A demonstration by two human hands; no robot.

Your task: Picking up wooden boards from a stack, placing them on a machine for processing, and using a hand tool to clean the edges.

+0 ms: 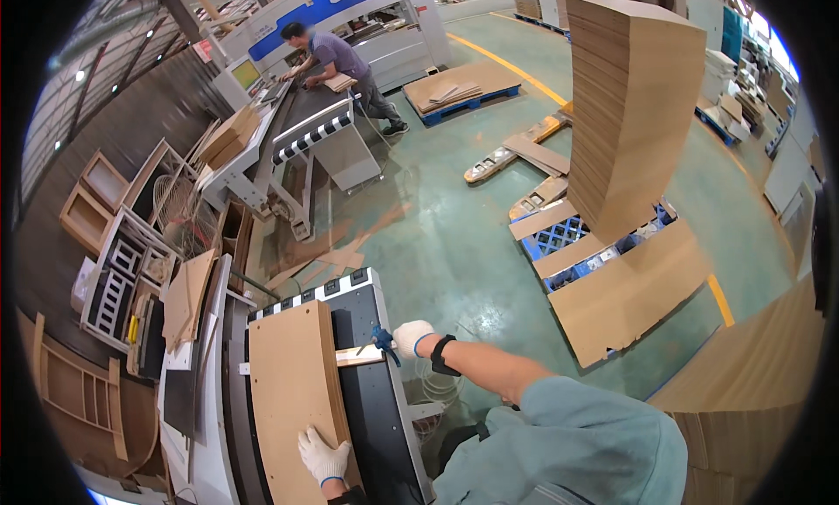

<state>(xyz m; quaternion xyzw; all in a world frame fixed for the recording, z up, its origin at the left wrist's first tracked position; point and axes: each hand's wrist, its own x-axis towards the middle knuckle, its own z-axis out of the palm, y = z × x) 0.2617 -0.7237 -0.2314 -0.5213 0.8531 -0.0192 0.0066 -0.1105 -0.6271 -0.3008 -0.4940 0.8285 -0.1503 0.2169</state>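
My left hand (pixel 323 457), in a white knit glove, lies with spread fingers on the near end of a stack of brown boards (pixel 293 374). The long stack rests on the dark bed of a machine table (pixel 358 308). My right hand (pixel 412 337), gloved too, is closed at the table's right edge on a blue tool (pixel 382 337) that looks like an air blow gun; the fingers partly hide its grip. Just left of the tool, a pale wooden strip (pixel 354 356) sticks out from the stack's right side.
A tall stack of boards (pixel 616 112) stands on a blue pallet (pixel 559 236) at the right, beside a pallet jack (pixel 494 166). Ahead, a person (pixel 341 59) bends over another machine. Board scraps (pixel 341 259) lie on the floor. Coiled hose (pixel 446 387) hangs near the table's right side.
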